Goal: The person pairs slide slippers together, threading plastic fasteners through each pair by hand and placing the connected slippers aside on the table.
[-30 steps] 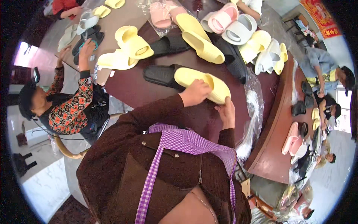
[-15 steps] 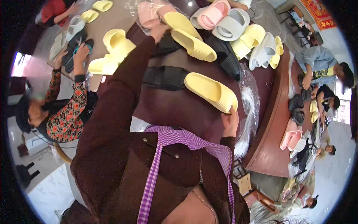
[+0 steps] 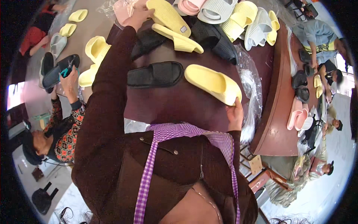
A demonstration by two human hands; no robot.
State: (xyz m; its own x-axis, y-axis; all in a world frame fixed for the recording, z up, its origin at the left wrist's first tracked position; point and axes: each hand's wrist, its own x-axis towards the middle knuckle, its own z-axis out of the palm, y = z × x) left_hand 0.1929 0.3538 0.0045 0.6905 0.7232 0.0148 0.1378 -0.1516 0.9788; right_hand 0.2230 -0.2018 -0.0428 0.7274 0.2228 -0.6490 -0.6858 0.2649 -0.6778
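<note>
My right hand [image 3: 235, 113] pinches the end of a yellow slipper [image 3: 214, 83] at the table's near right. Just left of it lies a black slipper [image 3: 156, 74], flat on the table. At the far side my left hand [image 3: 138, 16] is closed on the edge of another yellow slipper [image 3: 167, 15], which is tilted and shows a small pale label. Beneath that one rests a further yellow slipper [image 3: 178, 39], beside a black slipper [image 3: 149, 43] partly hidden by my left sleeve. A pink slipper [image 3: 123, 11] in clear plastic sits by my left wrist.
Grey, pink, yellow and black slippers [image 3: 238, 20] are heaped at the back right. Clear plastic and white strands [image 3: 251, 100] lie along the right edge. On the left a co-worker's hand [image 3: 69, 84] holds a dark slipper [image 3: 59, 72]. More people work at a table [image 3: 274, 130] on the right.
My left hand has moved from beside the black slipper to the far yellow slipper's edge, and that slipper has tilted. My right hand keeps its slipper. The whole view has shifted slightly.
</note>
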